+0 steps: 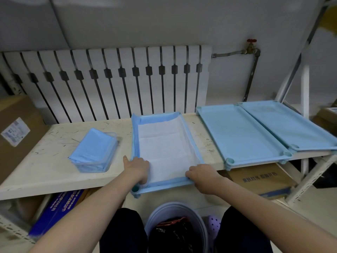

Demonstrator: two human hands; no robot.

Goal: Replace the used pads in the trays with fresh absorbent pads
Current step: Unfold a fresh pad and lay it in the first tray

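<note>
My left grip [137, 169] curls onto the fresh pad [164, 143] in the tray [136, 190] beneath, pinching or pressing I cannot tell, my right grip [200, 175] pinches its near edge, and an uneven tug could bunch it or shift the tray.

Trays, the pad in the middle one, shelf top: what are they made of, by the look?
Trays: probably pale blue moulded plastic, matt; one-piece raised rims and round corner sockets.
Pad: white quilted absorbent face on thin blue film that creases up the tray walls; likely nonwoven over plastic.
Shelf top: cream painted or laminated board, scratched; core not visible.
</note>
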